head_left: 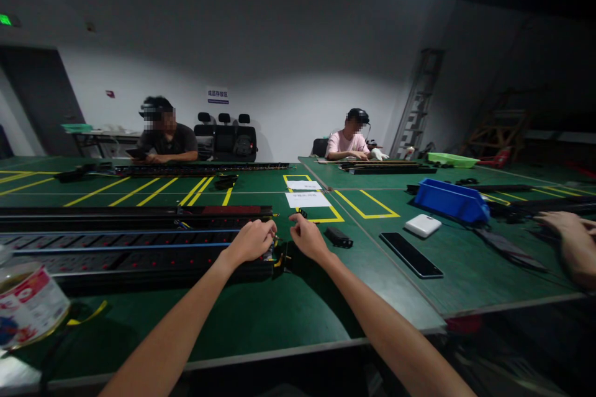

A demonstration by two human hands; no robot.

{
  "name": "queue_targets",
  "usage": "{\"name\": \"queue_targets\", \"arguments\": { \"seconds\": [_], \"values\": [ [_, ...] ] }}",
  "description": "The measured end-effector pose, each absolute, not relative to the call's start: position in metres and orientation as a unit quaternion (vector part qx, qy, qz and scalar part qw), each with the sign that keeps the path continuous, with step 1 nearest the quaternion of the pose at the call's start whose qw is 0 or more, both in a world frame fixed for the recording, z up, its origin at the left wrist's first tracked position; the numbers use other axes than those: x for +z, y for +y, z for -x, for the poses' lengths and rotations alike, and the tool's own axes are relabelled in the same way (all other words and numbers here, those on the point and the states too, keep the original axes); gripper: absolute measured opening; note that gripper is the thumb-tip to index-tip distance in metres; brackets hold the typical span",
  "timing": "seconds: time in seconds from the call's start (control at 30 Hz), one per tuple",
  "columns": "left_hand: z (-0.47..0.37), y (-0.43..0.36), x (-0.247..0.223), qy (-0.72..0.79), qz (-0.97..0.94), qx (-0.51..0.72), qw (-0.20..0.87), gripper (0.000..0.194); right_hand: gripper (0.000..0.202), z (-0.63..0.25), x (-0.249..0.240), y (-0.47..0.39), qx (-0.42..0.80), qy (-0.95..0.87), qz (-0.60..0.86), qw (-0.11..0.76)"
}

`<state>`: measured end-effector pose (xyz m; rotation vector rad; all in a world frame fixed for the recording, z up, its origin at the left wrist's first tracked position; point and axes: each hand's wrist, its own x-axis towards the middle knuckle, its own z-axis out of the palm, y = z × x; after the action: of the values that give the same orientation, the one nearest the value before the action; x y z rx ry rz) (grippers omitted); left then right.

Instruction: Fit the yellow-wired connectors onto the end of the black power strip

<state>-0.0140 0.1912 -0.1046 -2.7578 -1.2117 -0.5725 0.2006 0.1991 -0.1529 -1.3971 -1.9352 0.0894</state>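
Observation:
Long black power strips (139, 260) with rows of sockets and red dots lie side by side at the left, their ends toward the middle. My left hand (254, 240) rests over the end of these strips, its fingers curled in; whatever they grip is hidden. Some wires and yellow bits (280, 260) stick out just below its fingertips. Just right of the strip ends is my right hand (307, 239), fingers bent together. A small black part (302, 213) shows at its far side; I cannot tell whether it is held. Beside that hand, a black block (339, 237) lies on the table.
On the green table (326, 316) are a phone (411, 254), a white box (423, 225), a blue bin (451, 200) and paper labels (307, 200). A printed tub (32, 307) stands near left. Another person's hand (565, 236) is at right; two people sit across.

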Motion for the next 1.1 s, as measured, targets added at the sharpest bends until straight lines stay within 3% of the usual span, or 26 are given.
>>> {"name": "queue_targets", "arguments": {
  "seconds": [0.33,0.57,0.93,1.1],
  "values": [
    [0.016,0.197,-0.108,-0.399,0.887,-0.225,-0.056,0.023,0.030,-0.200,-0.154,0.198,0.041,-0.765,0.556,0.322],
    [0.015,0.198,-0.108,-0.393,0.892,-0.222,-0.010,0.021,0.027,-0.198,-0.153,0.196,0.033,-0.771,0.561,0.301],
    [0.017,0.198,-0.109,-0.386,0.900,-0.202,0.000,0.030,0.031,-0.237,-0.130,0.194,-0.086,-0.627,0.752,0.180],
    [0.018,0.200,-0.110,-0.381,0.901,-0.205,-0.021,0.030,0.035,-0.256,-0.134,0.197,-0.034,-0.581,0.805,0.113]
  ]
}}
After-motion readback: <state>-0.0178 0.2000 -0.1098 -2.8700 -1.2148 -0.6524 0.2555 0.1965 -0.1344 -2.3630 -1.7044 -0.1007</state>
